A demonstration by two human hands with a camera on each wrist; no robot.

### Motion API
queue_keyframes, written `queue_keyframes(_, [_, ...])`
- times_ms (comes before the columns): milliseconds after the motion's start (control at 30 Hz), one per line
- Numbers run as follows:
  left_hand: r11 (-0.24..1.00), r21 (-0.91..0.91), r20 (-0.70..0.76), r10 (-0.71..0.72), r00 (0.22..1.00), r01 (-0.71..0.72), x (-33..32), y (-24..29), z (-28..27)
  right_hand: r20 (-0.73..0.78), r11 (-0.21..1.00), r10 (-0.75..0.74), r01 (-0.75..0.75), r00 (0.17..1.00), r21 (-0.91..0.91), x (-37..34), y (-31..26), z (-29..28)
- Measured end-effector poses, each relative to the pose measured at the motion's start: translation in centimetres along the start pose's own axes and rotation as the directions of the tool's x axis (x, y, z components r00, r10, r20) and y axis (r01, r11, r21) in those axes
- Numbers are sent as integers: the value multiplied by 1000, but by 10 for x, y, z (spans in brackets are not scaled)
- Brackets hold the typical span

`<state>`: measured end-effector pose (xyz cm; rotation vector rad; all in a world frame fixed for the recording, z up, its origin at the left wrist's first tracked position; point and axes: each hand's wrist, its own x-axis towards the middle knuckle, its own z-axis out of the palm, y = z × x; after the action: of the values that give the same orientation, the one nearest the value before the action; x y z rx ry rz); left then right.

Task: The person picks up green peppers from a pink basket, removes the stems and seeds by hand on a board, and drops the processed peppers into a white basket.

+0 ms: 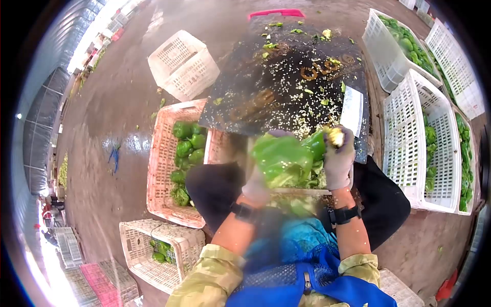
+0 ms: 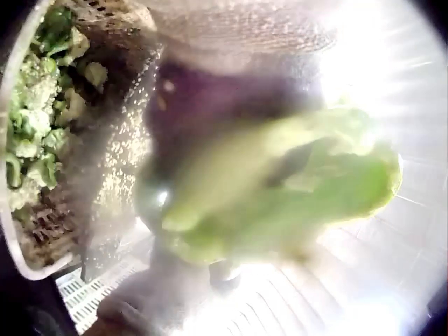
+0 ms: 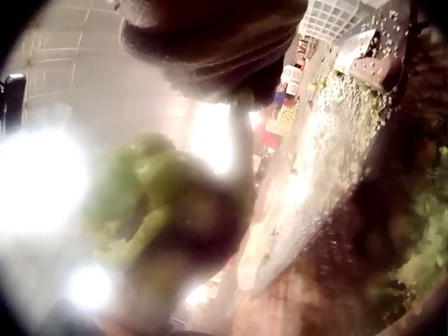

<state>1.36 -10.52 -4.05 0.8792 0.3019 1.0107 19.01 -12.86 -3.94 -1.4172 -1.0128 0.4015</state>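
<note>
My gloved left hand (image 1: 257, 187) holds a large green bell pepper (image 1: 282, 156). The left wrist view shows this pepper (image 2: 315, 189) cut open and hollow, blurred by closeness. My gloved right hand (image 1: 340, 166) pinches a pale yellow pepper core (image 1: 335, 136) covered in seeds. Another piece of green pepper (image 1: 314, 145) shows between both hands. Below them a crate (image 1: 302, 191) contains pepper scraps (image 2: 38, 119). A cleaver with a pale blade (image 1: 352, 110) lies on the dark board just beyond the right hand; its brown handle (image 3: 378, 72) shows in the right wrist view.
Seeds and green bits litter the dark board (image 1: 286, 77) ahead. A pinkish crate (image 1: 157, 169) with green peppers stands at the left, a tipped white crate (image 1: 135, 250) below it. White crates (image 1: 404, 138) of peppers line the right. Another white crate (image 1: 184, 66) sits at the upper left.
</note>
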Motion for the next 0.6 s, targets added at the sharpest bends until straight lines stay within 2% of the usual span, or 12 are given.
queue_keyframes(67, [835, -544, 42, -73, 996, 84, 1, 0, 3, -80, 738, 477, -349, 875, 578, 9, 10, 2])
queue_keyframes(133, [965, 263, -129, 24, 991, 11, -12, 6, 3, 308, 365, 467, -498, 829, 787, 24, 50, -35])
queue_keyframes(167, [946, 322, -134, 65, 989, -19, -15, 2, -8, 274, 289, 491, -451, 827, 844, 31, 27, -35])
queue_keyframes(200, [867, 490, -55, 131, 990, -88, -19, 3, -18, 257, 344, 568, -509, 782, 789, 35, 5, -40])
queue_keyframes(267, [608, 755, 104, 259, 960, -246, -25, 11, -33, 229, 769, 541, -586, 809, 257, 34, -17, -47])
queue_keyframes(300, [694, 705, -7, 212, 977, -146, -31, 9, -40, 487, 857, 464, -513, 740, -38, 38, 18, -61])
queue_keyframes(333, [758, 640, -36, 192, 981, -125, -28, 15, -35, 572, 913, 362, -155, 736, -378, 30, 17, -64])
queue_keyframes(400, [866, 493, -94, 151, 984, -85, -21, 27, -26, 521, 892, 8, 229, 853, -389, 19, 18, -63])
queue_keyframes(433, [944, 319, -83, 118, 989, -86, -16, 41, -9, 482, 979, 203, -174, 852, -104, 17, 0, -54])
queue_keyframes(467, [953, 298, -82, 80, 993, -52, -14, 48, 1, 527, 814, 356, -533, 772, 230, 18, -24, -47])
queue_keyframes(533, [966, 258, -80, 2, 997, 19, -11, 63, 21, 713, 689, 291, -657, 638, 307, 21, -49, -43])
queue_keyframes(600, [988, 147, -2, -56, 998, 56, -7, 62, 22, 742, 869, 256, -484, 620, 105, 23, -46, -34])
